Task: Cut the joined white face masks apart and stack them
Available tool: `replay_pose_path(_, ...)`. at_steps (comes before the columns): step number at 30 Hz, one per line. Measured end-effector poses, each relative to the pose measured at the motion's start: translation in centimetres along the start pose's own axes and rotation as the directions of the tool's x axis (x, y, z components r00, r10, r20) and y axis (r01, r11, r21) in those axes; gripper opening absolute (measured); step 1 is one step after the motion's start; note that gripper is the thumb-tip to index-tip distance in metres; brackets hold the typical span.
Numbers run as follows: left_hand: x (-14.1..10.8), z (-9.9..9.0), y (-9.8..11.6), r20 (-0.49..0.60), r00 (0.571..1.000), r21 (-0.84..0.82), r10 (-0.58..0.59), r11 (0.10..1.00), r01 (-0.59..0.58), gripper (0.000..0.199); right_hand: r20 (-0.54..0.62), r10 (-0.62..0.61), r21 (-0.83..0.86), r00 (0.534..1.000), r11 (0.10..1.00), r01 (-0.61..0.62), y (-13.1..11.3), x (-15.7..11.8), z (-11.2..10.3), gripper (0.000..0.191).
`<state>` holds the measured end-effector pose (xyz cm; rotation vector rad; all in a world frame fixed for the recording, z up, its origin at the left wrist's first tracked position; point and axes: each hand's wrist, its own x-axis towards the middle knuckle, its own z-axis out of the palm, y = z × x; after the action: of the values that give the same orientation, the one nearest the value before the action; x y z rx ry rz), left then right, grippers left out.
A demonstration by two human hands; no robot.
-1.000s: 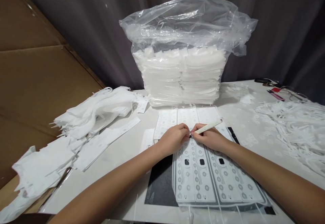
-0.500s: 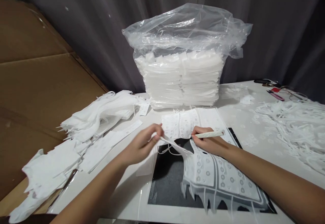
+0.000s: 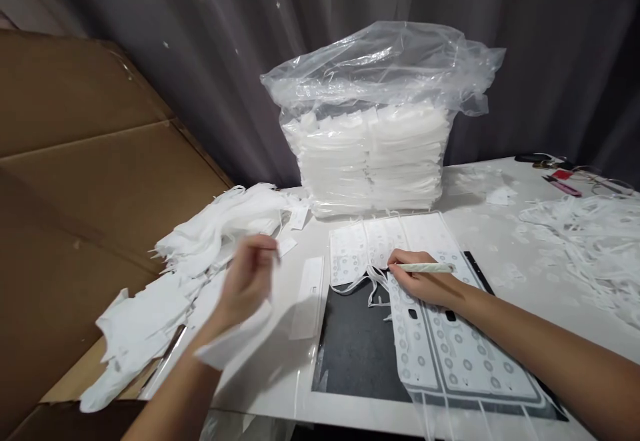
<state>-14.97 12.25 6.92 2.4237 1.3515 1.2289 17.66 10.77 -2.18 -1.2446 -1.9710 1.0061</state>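
Gripping a pen-like tool (image 3: 427,268) between closed fingers, the right hand (image 3: 423,281) rested on the patterned white sheet (image 3: 457,358), lower right of frame; the left hand (image 3: 247,284), left of centre, was half-curled, its hold unclear through blur; snagged strips (image 3: 373,289) could have torn the sheet.

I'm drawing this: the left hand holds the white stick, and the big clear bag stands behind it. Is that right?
Not quite: the head view shows the right hand holding the white stick. The big clear bag does stand behind it.
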Motion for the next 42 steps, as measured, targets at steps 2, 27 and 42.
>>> replay_pose_path(2,-0.3,3.6,-1.2,0.158,0.987,0.057,0.029,0.998,-0.038,0.011,-0.002,-0.013,-0.01,1.0,1.0,0.013,0.1,0.0,0.0,0.022)
replay_pose_path(27,3.3,17.2,7.7,0.662,0.708,0.008,0.246,0.942,-0.335,0.006,-0.147,0.058,0.094,0.987,0.995,-0.045,3.0,1.4,-3.5,0.035)
replay_pose_path(42,2.6,18.7,7.5,0.627,0.771,0.064,0.111,0.979,-0.193,0.009,-0.113,-0.004,-0.098,0.994,0.995,-0.007,2.8,1.6,-3.7,0.032)
